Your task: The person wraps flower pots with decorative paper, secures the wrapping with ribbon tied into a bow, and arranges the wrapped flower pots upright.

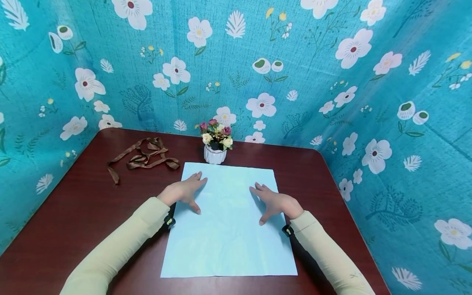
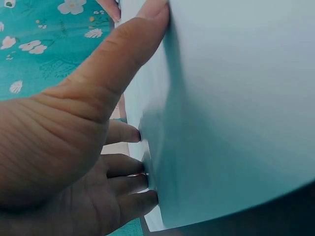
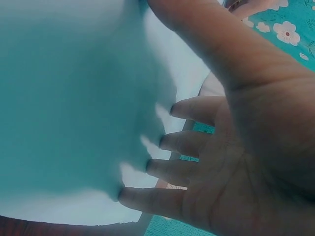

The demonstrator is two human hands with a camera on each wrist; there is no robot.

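A large pale blue sheet (image 1: 228,237), which looks like paper, lies flat on the dark red-brown table. My left hand (image 1: 186,190) is at the sheet's upper left side, fingers spread and thumb apart. On the opposite side my right hand (image 1: 273,200) lies over the sheet in the same spread way. In the left wrist view, the thumb and fingertips (image 2: 129,204) of the left hand come right at the sheet's surface (image 2: 236,123). The right wrist view has the right fingertips (image 3: 129,195) meeting the sheet (image 3: 59,123) beside their shadows.
A white pot (image 1: 214,155) of artificial flowers (image 1: 217,135) stands just behind the sheet's far edge. To the left, a brown ribbon (image 1: 147,157) lies in loose loops on the table (image 1: 92,205). Blue floral cloth (image 1: 236,82) hangs behind and along the sides.
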